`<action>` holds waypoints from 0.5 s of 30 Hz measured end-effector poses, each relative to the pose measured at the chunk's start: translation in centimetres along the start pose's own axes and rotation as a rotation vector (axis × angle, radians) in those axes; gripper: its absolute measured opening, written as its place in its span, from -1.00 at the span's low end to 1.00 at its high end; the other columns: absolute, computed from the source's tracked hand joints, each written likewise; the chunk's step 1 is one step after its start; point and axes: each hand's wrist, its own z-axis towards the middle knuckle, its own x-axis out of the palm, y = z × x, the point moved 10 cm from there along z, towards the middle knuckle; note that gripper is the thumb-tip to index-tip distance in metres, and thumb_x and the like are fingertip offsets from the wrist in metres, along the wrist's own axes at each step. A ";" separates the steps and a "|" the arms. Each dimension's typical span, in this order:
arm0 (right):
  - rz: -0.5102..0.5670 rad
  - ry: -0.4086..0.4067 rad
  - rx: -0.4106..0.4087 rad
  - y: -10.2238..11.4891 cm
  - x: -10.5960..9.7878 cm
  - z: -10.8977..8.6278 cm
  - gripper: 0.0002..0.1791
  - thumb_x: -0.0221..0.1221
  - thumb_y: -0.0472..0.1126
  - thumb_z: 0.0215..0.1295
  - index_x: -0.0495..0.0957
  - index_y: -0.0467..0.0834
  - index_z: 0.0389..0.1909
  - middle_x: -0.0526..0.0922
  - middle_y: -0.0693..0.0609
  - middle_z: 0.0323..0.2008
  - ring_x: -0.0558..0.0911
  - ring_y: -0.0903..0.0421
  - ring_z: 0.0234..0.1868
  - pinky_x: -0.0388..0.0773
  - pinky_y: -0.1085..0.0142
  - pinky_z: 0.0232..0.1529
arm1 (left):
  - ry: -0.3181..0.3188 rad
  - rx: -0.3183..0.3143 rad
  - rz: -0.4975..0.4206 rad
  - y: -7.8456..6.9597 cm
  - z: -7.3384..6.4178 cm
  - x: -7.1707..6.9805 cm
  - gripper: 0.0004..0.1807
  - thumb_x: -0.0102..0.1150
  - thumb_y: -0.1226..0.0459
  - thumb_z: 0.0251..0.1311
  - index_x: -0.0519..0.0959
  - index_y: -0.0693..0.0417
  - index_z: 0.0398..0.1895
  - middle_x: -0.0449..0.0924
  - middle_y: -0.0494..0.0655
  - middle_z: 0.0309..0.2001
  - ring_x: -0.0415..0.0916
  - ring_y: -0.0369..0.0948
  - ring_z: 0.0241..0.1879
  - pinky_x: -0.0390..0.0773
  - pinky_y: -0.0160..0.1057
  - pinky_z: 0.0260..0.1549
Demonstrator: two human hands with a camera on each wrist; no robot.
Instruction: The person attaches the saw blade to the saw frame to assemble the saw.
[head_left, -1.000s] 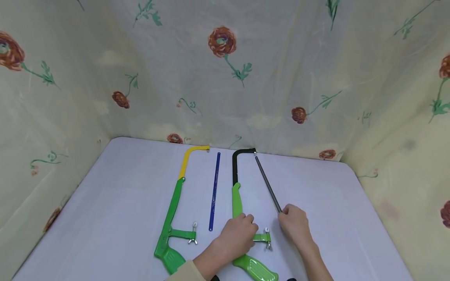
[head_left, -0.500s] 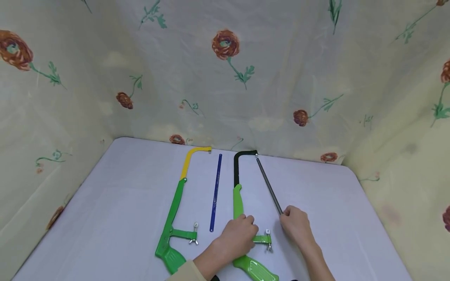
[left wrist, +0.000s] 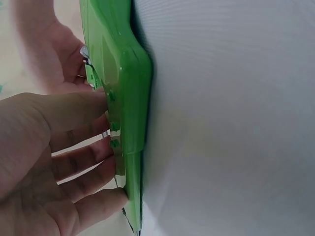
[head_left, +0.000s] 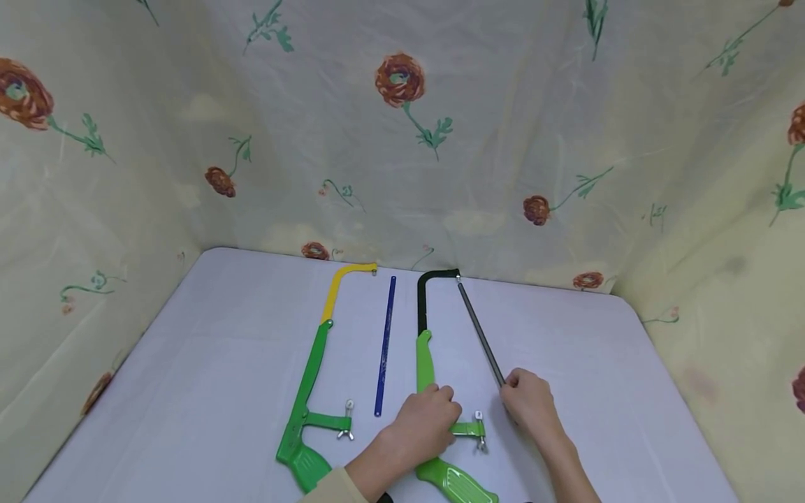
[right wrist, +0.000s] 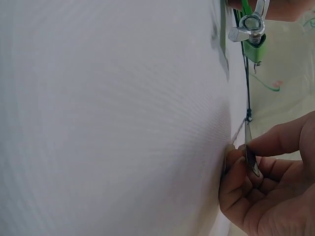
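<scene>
A light green hacksaw frame (head_left: 425,360) with a black front arm (head_left: 423,300) lies on the white table. My left hand (head_left: 426,423) holds it near its handle, thumb and fingers along the green body (left wrist: 133,98) in the left wrist view. Between the thumb and fingers of my right hand (head_left: 531,405) is the near end of a dark grey hacksaw blade (head_left: 481,335). The blade's far end meets the pin at the tip of the black arm, and the blade slants out to the right. The right wrist view shows the pinched blade end (right wrist: 252,162).
To the left lies a second hacksaw frame (head_left: 310,374), darker green with a yellow front arm (head_left: 332,293). A blue blade (head_left: 386,349) rests between the two frames. A wing nut (head_left: 481,445) sits on the held frame's side arm. Flowered cloth (head_left: 472,140) hangs behind the table.
The head view has shifted slightly. Both hands keep their holds, and the blade and frames stay in place.
</scene>
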 end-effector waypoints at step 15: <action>0.025 -0.012 -0.072 0.7 0.0 -0.6 -0.86 -0.01 -0.40 0.12 0.53 -0.32 -0.40 0.50 -0.06 -0.54 0.46 0.07 -0.48 0.33 0.30 -0.53 | -0.025 0.015 0.007 -0.1 0.0 -0.1 -0.67 0.40 -0.01 0.11 0.69 -0.11 -0.11 0.58 -0.22 -0.19 0.41 -0.33 -0.29 0.50 -0.40 -0.44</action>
